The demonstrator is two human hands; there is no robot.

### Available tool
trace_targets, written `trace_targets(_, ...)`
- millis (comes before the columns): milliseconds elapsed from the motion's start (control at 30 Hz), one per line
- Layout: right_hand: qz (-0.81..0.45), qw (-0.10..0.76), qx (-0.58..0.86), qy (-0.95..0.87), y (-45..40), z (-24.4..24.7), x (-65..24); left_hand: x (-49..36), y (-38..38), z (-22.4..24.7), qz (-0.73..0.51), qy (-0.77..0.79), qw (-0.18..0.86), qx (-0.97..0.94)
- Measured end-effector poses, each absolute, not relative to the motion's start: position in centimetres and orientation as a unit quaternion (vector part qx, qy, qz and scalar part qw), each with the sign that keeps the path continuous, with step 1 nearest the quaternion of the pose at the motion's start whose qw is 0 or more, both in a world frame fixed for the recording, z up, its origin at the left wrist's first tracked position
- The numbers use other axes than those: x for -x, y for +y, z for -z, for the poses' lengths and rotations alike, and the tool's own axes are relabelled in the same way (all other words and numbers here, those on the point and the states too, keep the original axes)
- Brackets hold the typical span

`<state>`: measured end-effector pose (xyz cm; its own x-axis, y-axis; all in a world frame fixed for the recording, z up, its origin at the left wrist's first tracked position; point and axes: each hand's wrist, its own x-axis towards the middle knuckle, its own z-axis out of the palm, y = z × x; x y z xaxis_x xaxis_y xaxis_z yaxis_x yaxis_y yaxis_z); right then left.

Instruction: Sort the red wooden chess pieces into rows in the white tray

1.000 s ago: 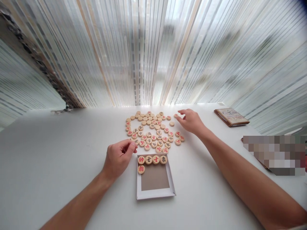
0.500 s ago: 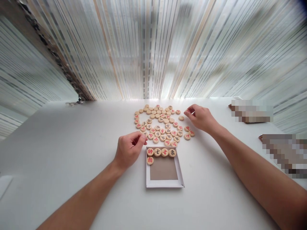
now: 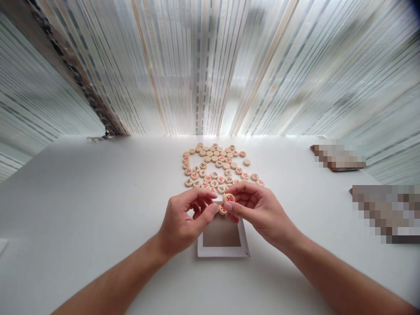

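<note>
Between the thumb and fingers of my right hand (image 3: 259, 210) is a round wooden Chinese chess piece (image 3: 229, 199) with a red character, tilted above the far end of a shallow white box (image 3: 223, 252). My left hand (image 3: 187, 214) is on the other side of the box, thumb and index finger apart, with nothing seen held in it. Part of another red-marked piece (image 3: 222, 209) shows in the box below the held one. My hands hide most of the box's far row. The box's brown bottom is visible toward me.
Many loose chess pieces (image 3: 215, 159) lie beyond the box, some with red or black characters up, others blank side up. Two blurred-out objects (image 3: 339, 157) (image 3: 387, 212) rest at the right on the white table (image 3: 98, 197). A striped curtain (image 3: 183, 65) hangs behind.
My right hand has come from the far right of the loose pieces to above the box, and a red-marked piece now shows in its fingers. My left hand has shifted slightly right, its fingers spreading.
</note>
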<state>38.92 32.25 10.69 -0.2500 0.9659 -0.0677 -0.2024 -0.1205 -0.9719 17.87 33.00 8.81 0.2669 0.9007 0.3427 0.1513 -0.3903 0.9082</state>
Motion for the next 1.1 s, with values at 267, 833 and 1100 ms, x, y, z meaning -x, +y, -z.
trace_targets(267, -0.687, 0.452, 0.405, -0.4, 30.3, -9.5, -38.9, -18.5, 32.2, -9.2, -0.45, 0.394, 0.44, -0.67)
trace_targets(833, -0.532, 0.524, 0.401, -0.531, 29.1, -9.6, -38.7, -19.3, 30.9, -10.3, -0.413, 0.395, 0.507, -0.645)
trace_targets(1100, -0.57, 0.522, 0.39, -0.5, 29.1, -9.8, -38.5, -19.4, 30.9, -10.7, -0.424, 0.375, 0.453, -0.689)
